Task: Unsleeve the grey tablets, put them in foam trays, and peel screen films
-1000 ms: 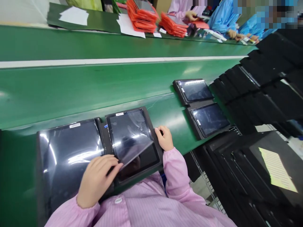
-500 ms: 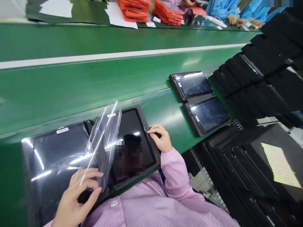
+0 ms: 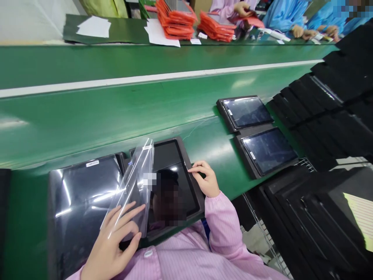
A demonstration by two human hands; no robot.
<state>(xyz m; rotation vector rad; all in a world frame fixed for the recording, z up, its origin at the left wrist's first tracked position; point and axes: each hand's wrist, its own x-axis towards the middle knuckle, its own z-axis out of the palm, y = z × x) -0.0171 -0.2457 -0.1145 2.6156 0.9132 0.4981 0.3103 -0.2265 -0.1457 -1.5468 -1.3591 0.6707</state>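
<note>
A tablet (image 3: 163, 155) with a dark, reflective screen lies in a black foam tray (image 3: 186, 161) in front of me. A clear protective film (image 3: 136, 175) with a small white label is lifted and curled over its left part. My left hand (image 3: 119, 237) is at the lower end of the film, fingers spread and touching it, thumb apart. At the screen's right edge, my right hand (image 3: 205, 179) has thumb and forefinger pinched together on the tablet's border. Left of this, a second tablet (image 3: 84, 206) with labelled film lies in its own tray.
Two more tablets in foam trays, a farther one (image 3: 247, 112) and a nearer one (image 3: 269, 149), lie to the right. Black trays (image 3: 329, 89) are stacked at far right, beside a wire rack (image 3: 265, 233). Red packs (image 3: 176, 19) and papers sit on the far bench, where other people work.
My left hand's fingers have stretched and spread farther along the film. The right hand keeps its place at the tablet's edge. The whole view has shifted slightly.
</note>
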